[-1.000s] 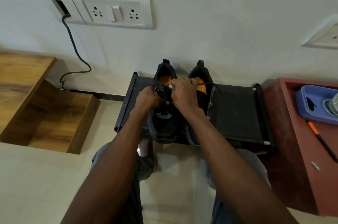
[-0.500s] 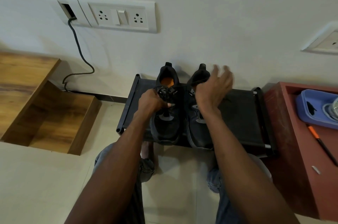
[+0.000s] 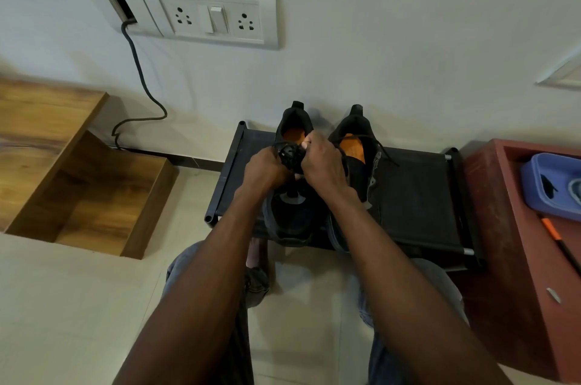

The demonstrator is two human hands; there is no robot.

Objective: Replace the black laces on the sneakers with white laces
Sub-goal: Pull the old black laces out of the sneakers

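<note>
Against the white wall, a low black rack [image 3: 418, 205] is carrying both sneakers, heels to the wall. You are pinching the black lace [image 3: 290, 154] bundle over the left sneaker [image 3: 290, 214] with your left hand [image 3: 267, 169] and right hand [image 3: 323, 161], probably to pull it free. Loose lace is trailing over the right sneaker [image 3: 361, 152]; no white laces are showing.

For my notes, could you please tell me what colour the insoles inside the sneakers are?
Orange, seen best in the head view: insoles inside the black sneakers.
</note>
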